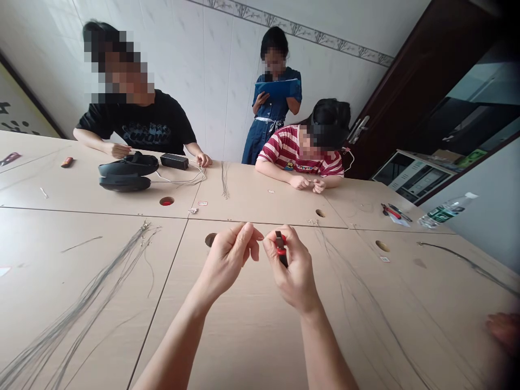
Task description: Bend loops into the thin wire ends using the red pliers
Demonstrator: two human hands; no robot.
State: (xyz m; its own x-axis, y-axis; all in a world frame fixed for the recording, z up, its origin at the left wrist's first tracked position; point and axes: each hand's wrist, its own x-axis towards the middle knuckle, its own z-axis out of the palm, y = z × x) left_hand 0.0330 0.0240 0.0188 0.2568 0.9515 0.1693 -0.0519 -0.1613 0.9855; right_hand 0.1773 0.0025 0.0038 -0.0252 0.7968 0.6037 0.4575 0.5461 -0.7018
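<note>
Both my hands are raised over the middle of the pale wooden table [239,336], close together with a small gap between the fingertips. My left hand [231,254] is closed in a pinch; what it holds is too small to make out. My right hand [290,265] is wrapped round a small tool with red and black handles [280,249], and its thumb and forefinger point toward the left fingertips. A bundle of thin grey cords [109,271] lies to the left, and more thin cords [365,295] spread to the right.
Across the table sit a person in black [138,127] and a person in stripes [284,149]; another person [274,103] stands behind. A black headset [125,173], a water bottle [447,211], red pliers [390,212] and round table holes [382,246] are also in view.
</note>
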